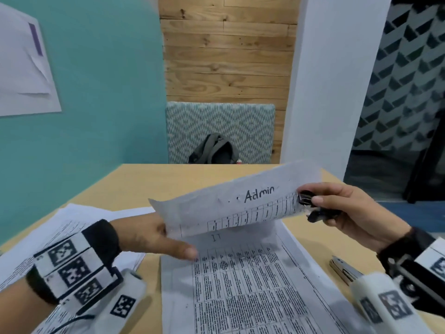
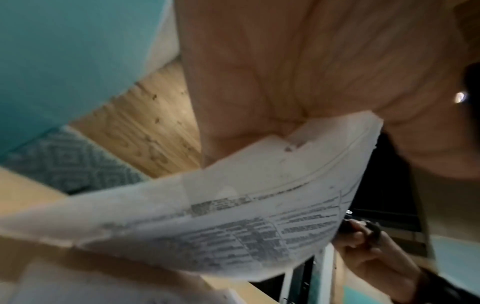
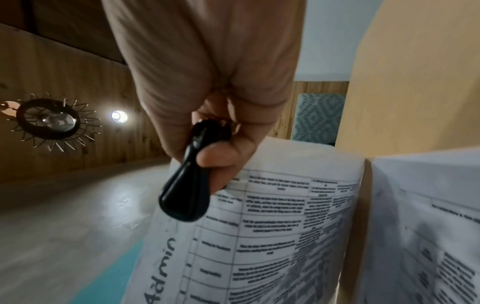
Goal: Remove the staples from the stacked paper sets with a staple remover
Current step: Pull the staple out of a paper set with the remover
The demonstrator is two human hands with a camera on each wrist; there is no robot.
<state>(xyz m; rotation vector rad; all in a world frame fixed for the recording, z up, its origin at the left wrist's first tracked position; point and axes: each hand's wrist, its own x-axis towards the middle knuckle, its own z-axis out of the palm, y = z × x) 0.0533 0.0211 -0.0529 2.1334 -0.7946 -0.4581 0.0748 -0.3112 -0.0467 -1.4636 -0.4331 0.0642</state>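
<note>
Crosswise, left hand (image 1: 147, 233) and right hand (image 1: 346, 210) with staple remover (image 1: 313, 206) hold the lifted sheet (image 1: 236, 203).

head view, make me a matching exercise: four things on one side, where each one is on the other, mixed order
Things:
1. staple remover
2. "Admin" sheet
3. stapler
4. backpack

Places:
A. lying on the table near the right wrist
B. on the patterned chair behind the table
C. gripped in the right hand
D. lifted off the stack, held between both hands

Pairs: 1-C, 2-D, 3-A, 4-B
</note>
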